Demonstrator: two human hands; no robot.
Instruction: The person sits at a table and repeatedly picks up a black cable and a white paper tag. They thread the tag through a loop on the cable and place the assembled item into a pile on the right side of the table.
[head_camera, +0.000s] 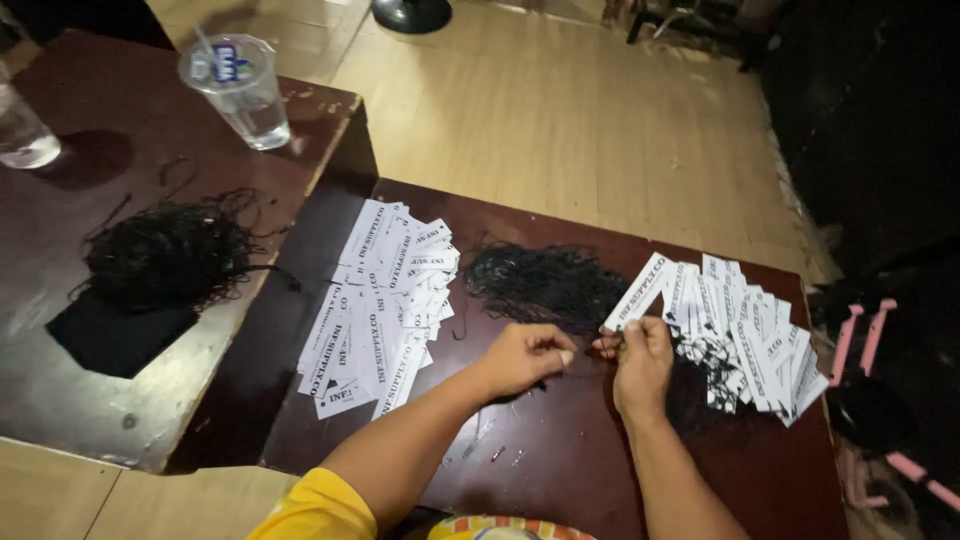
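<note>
One head-worn camera looks steeply down, close over the dark table (560, 470).

Bare tabletop (560, 440) between tag piles (385, 300)

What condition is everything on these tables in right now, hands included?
Left hand: fingers pinched on a thin black string.
Right hand: holding a white paper tag up.
Loose tags: spread flat, overlapping.
Tags at right: fanned out, with strings attached.
Black strings: tangled heap.
Plastic cup: upright, lidded, straw in.
</note>
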